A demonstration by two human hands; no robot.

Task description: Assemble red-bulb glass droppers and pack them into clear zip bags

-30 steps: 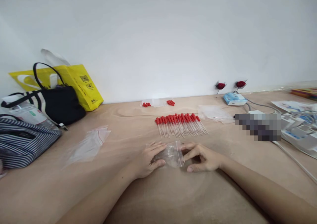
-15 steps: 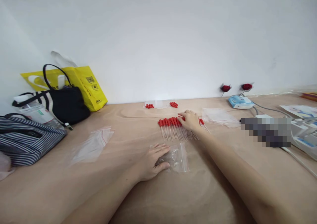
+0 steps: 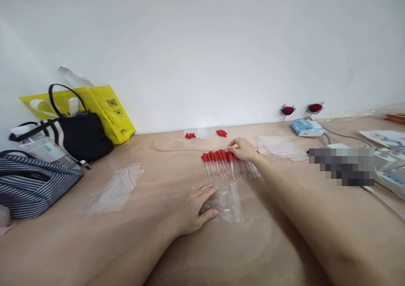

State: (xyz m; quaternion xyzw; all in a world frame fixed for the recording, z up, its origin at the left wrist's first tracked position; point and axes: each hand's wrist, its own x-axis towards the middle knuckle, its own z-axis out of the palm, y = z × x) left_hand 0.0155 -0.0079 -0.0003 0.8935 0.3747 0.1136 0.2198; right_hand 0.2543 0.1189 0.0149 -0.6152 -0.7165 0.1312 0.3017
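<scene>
The left grip (image 3: 196, 208) lies spread over the left part of a clear zip-lock bag (image 3: 228, 201), its thumb well apart from the fingers, pressing the bag to the counter (image 3: 164, 163). The bag lies flat, its zip edge turned away from that grip, to the right.

Beyond the bag, a row of red-bulbed droppers (image 3: 218, 155) lies side by side, bulbs toward the wall (image 3: 202, 54) and clear stems toward the bag. The right grip (image 3: 243, 149) is over the bulb end of the row, right of its middle, covering several bulbs. Its thumb and forefinger curl close together right at the red bulbs; I cannot tell whether they pinch one. The left part of the row lies uncovered, just beside the fingertips.

Farther back, two small clusters of red bulbs (image 3: 190, 136) rest near the wall, well apart from both grips. More zip-lock bags (image 3: 118, 189) lie left of the left grip.
</scene>
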